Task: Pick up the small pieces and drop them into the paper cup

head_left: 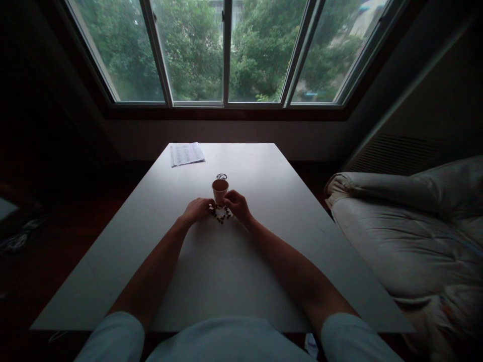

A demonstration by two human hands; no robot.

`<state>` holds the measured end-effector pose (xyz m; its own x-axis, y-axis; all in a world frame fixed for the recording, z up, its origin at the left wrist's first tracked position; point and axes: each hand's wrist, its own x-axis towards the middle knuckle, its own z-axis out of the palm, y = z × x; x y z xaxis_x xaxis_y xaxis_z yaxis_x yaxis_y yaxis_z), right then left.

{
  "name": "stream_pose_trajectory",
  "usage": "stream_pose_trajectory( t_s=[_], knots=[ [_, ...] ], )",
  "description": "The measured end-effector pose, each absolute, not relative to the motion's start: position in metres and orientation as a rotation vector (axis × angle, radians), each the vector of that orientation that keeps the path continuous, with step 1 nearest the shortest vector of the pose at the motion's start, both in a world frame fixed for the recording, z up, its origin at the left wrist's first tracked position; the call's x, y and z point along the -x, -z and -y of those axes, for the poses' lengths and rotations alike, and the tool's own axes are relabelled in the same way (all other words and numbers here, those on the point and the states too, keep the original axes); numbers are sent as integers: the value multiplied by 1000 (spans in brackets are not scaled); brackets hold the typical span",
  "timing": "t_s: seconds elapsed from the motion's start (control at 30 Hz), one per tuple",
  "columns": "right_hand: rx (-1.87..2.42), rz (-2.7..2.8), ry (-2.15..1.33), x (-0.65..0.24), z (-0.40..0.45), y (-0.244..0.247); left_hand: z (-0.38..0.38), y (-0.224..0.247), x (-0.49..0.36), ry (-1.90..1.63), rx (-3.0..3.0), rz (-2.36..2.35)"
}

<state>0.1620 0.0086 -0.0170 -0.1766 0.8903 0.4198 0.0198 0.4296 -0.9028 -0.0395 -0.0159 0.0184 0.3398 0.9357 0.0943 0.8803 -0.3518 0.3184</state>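
A paper cup (220, 191) stands upright on the white surface (226, 276), its open mouth facing up and showing a brown inside. Just in front of its base, on the side toward the person, small dark pieces (221, 219) lie in a loose ring around a bare patch. The left hand (198, 208) rests low by the left side of the cup's base, its fingers curled at the left edge of the dark pieces; whether they grasp one is too small to tell. The right hand (238, 203) is at the right side of the cup, its fingers bent inward with the tips at the lower part of the wall. Whether they press on the cup or pinch something small cannot be told.

Just beyond the cup lies a small dark looped item (222, 176), too small to identify. Printed sheets (186, 154) lie near the far left corner of the surface, well apart from the cup. Past the far edge, a wide window (226, 55) shows green trees outside. To the right of the surface is a pale padded seat (400, 241) with a creased cover.
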Motion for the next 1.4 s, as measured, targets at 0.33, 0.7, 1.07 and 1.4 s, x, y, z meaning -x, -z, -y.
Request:
stream_pose_trajectory(
  t_s=[0.33,0.7,1.07,1.4],
  knots=[
    [870,1500,-982,-164,-9,14,15,-18,42,-437,-2380,-1568],
    [835,1481,-972,-168,-18,25,13,-14,43,-420,-2373,-1599],
    [836,1477,-965,-169,-21,28,13,-14,43,-398,-2381,-1626],
    [898,1414,-989,-170,-16,13,14,-17,41,-555,-2380,-1667]
  ],
)
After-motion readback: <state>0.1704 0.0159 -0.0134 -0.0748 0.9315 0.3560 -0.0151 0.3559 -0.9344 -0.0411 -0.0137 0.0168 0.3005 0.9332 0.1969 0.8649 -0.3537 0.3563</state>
